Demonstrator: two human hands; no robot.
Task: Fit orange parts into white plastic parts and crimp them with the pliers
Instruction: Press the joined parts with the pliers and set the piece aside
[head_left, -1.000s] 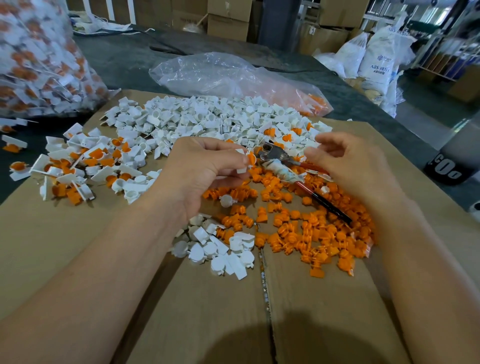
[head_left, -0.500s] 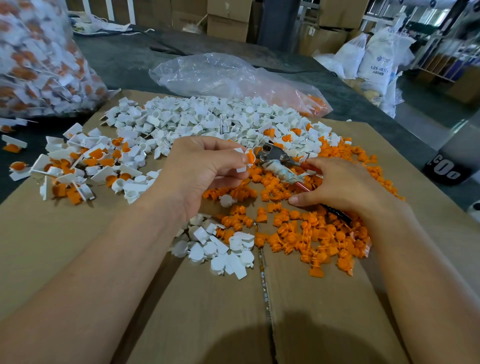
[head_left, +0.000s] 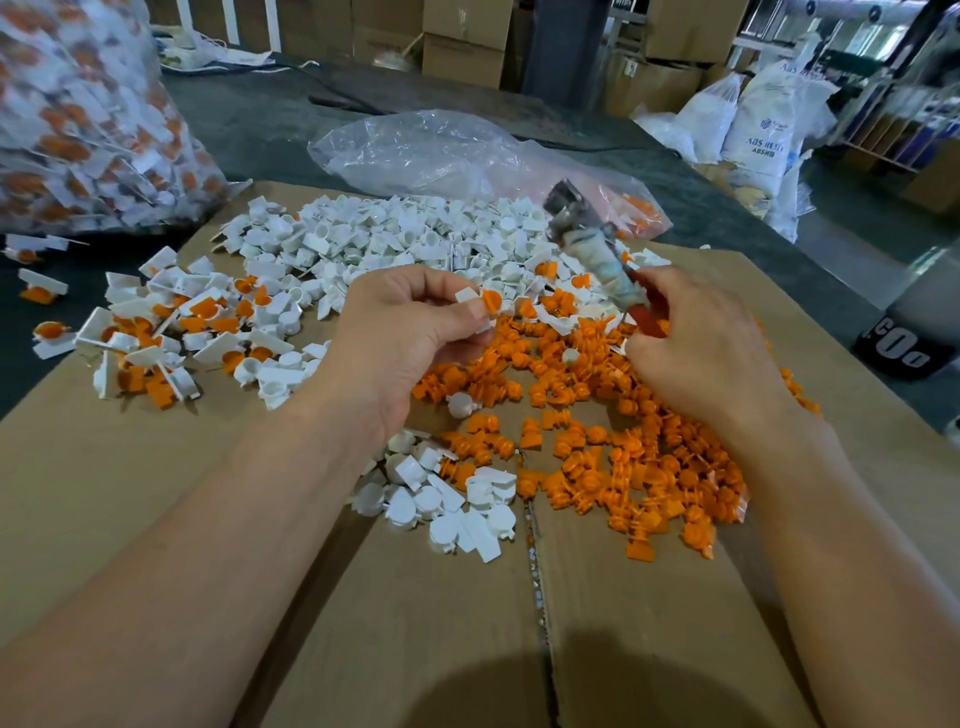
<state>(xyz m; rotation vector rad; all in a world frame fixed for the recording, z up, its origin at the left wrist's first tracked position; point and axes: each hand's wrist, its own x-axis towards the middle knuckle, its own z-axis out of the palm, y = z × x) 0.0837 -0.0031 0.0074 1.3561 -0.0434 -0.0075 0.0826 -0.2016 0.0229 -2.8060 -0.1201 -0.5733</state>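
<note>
- Pinching a white part (head_left: 466, 295) with an orange part (head_left: 490, 301) seated in it, the left hand (head_left: 405, 338) is raised over the middle of the cardboard sheet (head_left: 208, 519), thumb and fingertips curled onto the piece.
- The right hand (head_left: 711, 348) grips the red handles of the pliers (head_left: 584, 236), fingers wrapped round them.
- The pliers are lifted clear of the piles, with the blurred metal head tilted up toward the far left. They are just right of the held piece and do not touch it. I cannot tell how the tool's jaws stand.
- A pile of loose orange pieces (head_left: 623, 457) spreads over the cardboard beneath the hands and nearer, right of centre.
- A heap of loose white pieces (head_left: 395, 239) covers the far part of the cardboard. A smaller white cluster (head_left: 447, 504) lies near, just left of the cardboard's seam.
- Fitted white-and-orange pieces (head_left: 171, 338) lie in a pile at the left, a few of them out on the dark desk (head_left: 270, 119).
- A crumpled clear bag (head_left: 457, 150) rests on the desk beyond the white heap.
- A large full bag (head_left: 78, 119) of fitted pieces stands at the far left.
- White sacks (head_left: 753, 124) and cardboard boxes (head_left: 462, 47) stand far behind the desk.
</note>
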